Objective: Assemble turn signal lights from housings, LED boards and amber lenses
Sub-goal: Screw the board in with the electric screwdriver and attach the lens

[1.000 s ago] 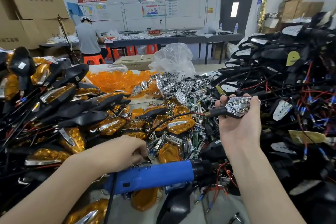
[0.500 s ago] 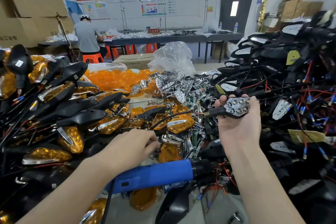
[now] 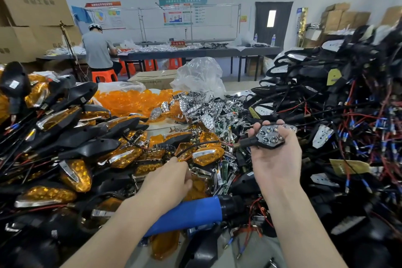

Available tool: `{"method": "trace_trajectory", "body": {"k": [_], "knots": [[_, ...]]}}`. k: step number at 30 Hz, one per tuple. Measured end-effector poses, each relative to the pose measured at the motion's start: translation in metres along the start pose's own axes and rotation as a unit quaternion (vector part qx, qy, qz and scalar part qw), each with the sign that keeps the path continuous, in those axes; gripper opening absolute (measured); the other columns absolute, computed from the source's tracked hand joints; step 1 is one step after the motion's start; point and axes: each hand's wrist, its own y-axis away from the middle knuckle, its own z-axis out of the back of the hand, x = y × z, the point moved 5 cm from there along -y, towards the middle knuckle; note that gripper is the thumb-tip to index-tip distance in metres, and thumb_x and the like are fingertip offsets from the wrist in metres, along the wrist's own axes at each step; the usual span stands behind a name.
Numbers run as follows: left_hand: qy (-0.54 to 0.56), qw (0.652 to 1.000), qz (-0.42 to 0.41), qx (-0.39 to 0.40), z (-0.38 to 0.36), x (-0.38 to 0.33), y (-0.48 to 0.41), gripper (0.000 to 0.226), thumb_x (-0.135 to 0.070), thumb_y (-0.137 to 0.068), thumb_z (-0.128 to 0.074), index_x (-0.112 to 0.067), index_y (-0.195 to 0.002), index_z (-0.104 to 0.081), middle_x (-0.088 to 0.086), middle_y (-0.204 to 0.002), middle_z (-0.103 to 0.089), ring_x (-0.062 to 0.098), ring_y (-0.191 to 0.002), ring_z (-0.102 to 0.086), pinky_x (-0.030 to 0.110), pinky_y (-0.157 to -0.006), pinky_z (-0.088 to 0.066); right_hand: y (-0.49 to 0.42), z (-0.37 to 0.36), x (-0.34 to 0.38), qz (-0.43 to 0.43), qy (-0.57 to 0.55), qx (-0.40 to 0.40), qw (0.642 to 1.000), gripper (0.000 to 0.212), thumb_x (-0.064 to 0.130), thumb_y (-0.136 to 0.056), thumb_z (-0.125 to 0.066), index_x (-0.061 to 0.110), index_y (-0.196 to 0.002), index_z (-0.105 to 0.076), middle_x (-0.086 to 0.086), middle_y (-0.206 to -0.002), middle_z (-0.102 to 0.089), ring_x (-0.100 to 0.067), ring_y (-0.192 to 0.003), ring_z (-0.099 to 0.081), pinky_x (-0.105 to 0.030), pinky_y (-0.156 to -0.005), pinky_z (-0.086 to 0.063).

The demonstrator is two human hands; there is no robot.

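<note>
My right hand (image 3: 275, 159) holds up a black housing (image 3: 269, 138) with a chrome LED reflector facing me; its black stalk and wire trail left. My left hand (image 3: 168, 180) reaches down among loose amber lenses (image 3: 196, 185) and chrome trim pieces in the middle of the pile. Its fingertips are hidden, so what they touch is unclear. An amber lens with a chrome strip (image 3: 207, 154) lies just beyond that hand. Chrome reflectors (image 3: 202, 106) are heaped further back.
Finished amber-and-black lights (image 3: 71, 143) are stacked at the left. A tangle of black housings with red and blue wires (image 3: 348, 104) rises at the right. A blue-handled power tool (image 3: 191, 213) lies under my left forearm. Bagged amber lenses (image 3: 130, 98) sit behind. A person works at a far table.
My left hand has moved forward and to the right, off the blue tool's side and into the loose lenses. My right hand keeps the housing raised, nearly still.
</note>
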Motion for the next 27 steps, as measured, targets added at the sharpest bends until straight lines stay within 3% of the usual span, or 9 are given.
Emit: {"method": "trace_trajectory", "body": {"k": [2, 5, 9, 12, 15, 18, 21, 24, 27], "knots": [[0.033, 0.998, -0.008, -0.044, 0.014, -0.001, 0.004, 0.007, -0.038, -0.098, -0.053, -0.037, -0.093, -0.047, -0.015, -0.094, -0.052, 0.004, -0.067, -0.053, 0.021, -0.055, -0.041, 0.002, 0.003, 0.002, -0.002, 0.005, -0.005, 1.0, 0.013, 0.007, -0.1, -0.045, 0.015, -0.105, -0.054, -0.007, -0.089, -0.065, -0.025, -0.081, -0.068, -0.035, -0.082, -0.058], [0.108, 0.983, -0.018, -0.146, 0.042, -0.002, 0.014, 0.018, -0.036, -0.095, -0.055, -0.039, -0.086, -0.04, -0.012, -0.071, -0.057, 0.004, -0.056, -0.055, 0.018, -0.047, -0.037, 0.008, 0.013, 0.005, -0.002, 0.044, -0.015, 0.999, 0.011, 0.011, -0.104, -0.046, 0.015, -0.106, -0.056, -0.007, -0.09, -0.069, -0.026, -0.092, -0.074, -0.036, -0.087, -0.058], [0.386, 0.887, -0.04, -0.251, 0.061, -0.015, 0.029, 0.021, -0.026, -0.101, -0.049, -0.045, -0.095, -0.051, -0.012, -0.079, -0.064, 0.003, -0.061, -0.064, 0.02, -0.05, -0.052, 0.017, 0.023, 0.008, -0.01, 0.098, 0.009, 0.995, 0.015, 0.016, -0.105, -0.049, 0.02, -0.117, -0.057, -0.006, -0.105, -0.07, -0.03, -0.114, -0.07, -0.039, -0.096, -0.053], [0.55, 0.806, -0.02, -0.219, 0.044, -0.031, 0.032, 0.035, -0.018, -0.103, -0.048, -0.049, -0.098, -0.065, -0.021, -0.086, -0.065, 0.006, -0.062, -0.066, 0.025, -0.048, -0.054, 0.022, 0.022, 0.009, -0.011, 0.104, 0.03, 0.994, 0.025, 0.014, -0.103, -0.052, 0.027, -0.125, -0.054, -0.004, -0.103, -0.072, -0.03, -0.115, -0.07, -0.04, -0.095, -0.052], [0.595, 0.782, -0.003, -0.188, 0.024, -0.043, 0.03, 0.035, -0.017, -0.1, -0.054, -0.049, -0.102, -0.067, -0.022, -0.088, -0.066, 0.006, -0.058, -0.061, 0.028, -0.048, -0.053, 0.026, 0.02, 0.008, -0.001, 0.125, 0.045, 0.991, 0.025, 0.007, -0.101, -0.055, 0.023, -0.12, -0.058, -0.004, -0.1, -0.073, -0.025, -0.103, -0.073, -0.042, -0.1, -0.055], [0.639, 0.749, 0.03, -0.175, 0.006, -0.047, 0.026, 0.025, -0.016, -0.096, -0.063, -0.04, -0.106, -0.062, -0.027, -0.096, -0.066, 0.01, -0.051, -0.057, 0.025, -0.05, -0.051, 0.029, 0.021, 0.007, 0.014, 0.154, 0.05, 0.987, 0.034, -0.009, -0.096, -0.054, 0.023, -0.105, -0.063, -0.002, -0.094, -0.072, -0.021, -0.085, -0.072, -0.038, -0.09, -0.061], [0.654, 0.736, 0.028, -0.174, 0.001, -0.051, 0.026, 0.024, -0.015, -0.093, -0.067, -0.038, -0.099, -0.068, -0.015, -0.092, -0.071, 0.008, -0.057, -0.06, 0.023, -0.056, -0.05, 0.027, 0.02, 0.005, 0.038, 0.187, 0.08, 0.978, 0.042, -0.014, -0.092, -0.055, 0.026, -0.105, -0.063, -0.002, -0.094, -0.071, -0.018, -0.084, -0.071, -0.032, -0.081, -0.061], [0.655, 0.733, 0.01, -0.185, 0.005, -0.056, 0.027, 0.032, -0.016, -0.092, -0.069, -0.047, -0.097, -0.073, -0.015, -0.094, -0.073, 0.003, -0.061, -0.062, 0.017, -0.056, -0.05, 0.031, 0.013, 0.004, 0.085, 0.294, 0.125, 0.944, 0.032, 0.01, -0.08, -0.072, 0.035, -0.099, -0.065, 0.001, -0.099, -0.071, -0.018, -0.088, -0.07, -0.028, -0.075, -0.058], [0.663, 0.726, -0.005, -0.184, 0.009, -0.061, 0.028, 0.035, -0.012, -0.09, -0.069, -0.046, -0.096, -0.075, -0.013, -0.093, -0.074, 0.001, -0.065, -0.063, 0.014, -0.054, -0.048, 0.038, 0.006, 0.0, 0.125, 0.406, 0.15, 0.893, 0.029, 0.037, -0.077, -0.075, 0.038, -0.102, -0.06, 0.004, -0.103, -0.071, -0.018, -0.095, -0.068, -0.029, -0.081, -0.054]]}}
